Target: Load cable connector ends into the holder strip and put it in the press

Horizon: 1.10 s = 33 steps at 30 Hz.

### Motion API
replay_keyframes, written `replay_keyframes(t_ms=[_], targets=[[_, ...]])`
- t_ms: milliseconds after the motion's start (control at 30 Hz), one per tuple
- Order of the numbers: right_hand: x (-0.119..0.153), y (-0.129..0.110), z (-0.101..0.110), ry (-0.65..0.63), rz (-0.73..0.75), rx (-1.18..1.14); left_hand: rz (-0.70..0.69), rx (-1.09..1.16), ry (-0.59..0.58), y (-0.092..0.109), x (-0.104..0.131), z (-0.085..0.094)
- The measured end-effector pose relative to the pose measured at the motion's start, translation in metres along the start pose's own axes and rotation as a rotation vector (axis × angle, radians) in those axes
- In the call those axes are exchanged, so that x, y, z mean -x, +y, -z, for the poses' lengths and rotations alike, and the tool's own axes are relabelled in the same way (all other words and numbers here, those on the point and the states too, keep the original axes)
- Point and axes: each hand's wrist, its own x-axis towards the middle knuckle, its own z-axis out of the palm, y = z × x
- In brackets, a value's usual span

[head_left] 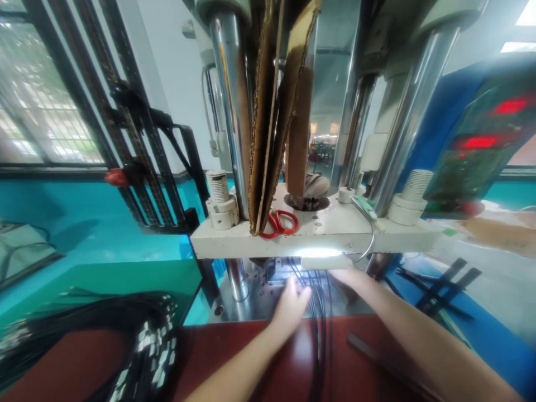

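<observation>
Several black cables (320, 329) run from the red-brown table up into the lit gap under the white machine plate (234, 245). My left hand (293, 304) is just left of the cables, its fingers bent near them in front of a metal block (278, 272); blur hides whether it grips one. On the right, my right hand (344, 274) reaches beneath the plate behind the white lamp (326, 262), and its fingers are hidden. Red-handled scissors (286, 222) rest on top of the plate beside upright cardboard (276, 128).
A big bundle of black cables (142, 346) lies at the left. Steel columns (234, 111) rise from the plate. Dark strips (450, 287) lie on the blue surface at right. A thin dark bar (368, 349) rests on the red-brown table (226, 357).
</observation>
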Motion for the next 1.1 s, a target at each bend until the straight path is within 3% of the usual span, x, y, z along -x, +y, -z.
replay_keyframes(t_ms=[67, 100, 167, 267, 367, 533, 667, 800, 900, 1100], targets=[[0.018, -0.01, -0.001, 0.031, 0.168, 0.078, -0.292, -0.468, 0.269, -0.004, -0.009, 0.015], [0.026, -0.014, -0.002, 0.082, 0.278, 0.137, -0.431, -0.668, 0.315, -0.004, -0.013, 0.022], [0.035, -0.019, -0.007, 0.208, 0.424, 0.248, -0.682, -0.942, 0.248, -0.002, -0.023, 0.033], [0.037, -0.017, -0.014, 0.241, 0.373, 0.289, -0.875, -1.125, 0.034, -0.001, -0.039, 0.047], [0.034, -0.011, -0.015, 0.117, 0.284, 0.236, -0.898, -1.213, -0.059, -0.007, -0.05, 0.062], [0.037, -0.014, -0.004, 0.002, 0.211, 0.215, -0.932, -1.283, -0.026, -0.017, -0.051, 0.069], [0.038, -0.022, 0.001, -0.03, 0.182, 0.272, -0.962, -1.23, -0.013, -0.002, -0.049, 0.057], [0.033, -0.021, -0.001, 0.039, 0.22, 0.305, -0.976, -1.227, -0.127, 0.022, -0.054, 0.055], [0.029, -0.019, -0.001, 0.049, 0.272, 0.323, -0.913, -1.308, -0.188, 0.029, -0.06, 0.056], [0.027, -0.023, 0.01, -0.112, 0.285, 0.432, -0.69, -1.334, -0.282, 0.026, -0.074, 0.051]])
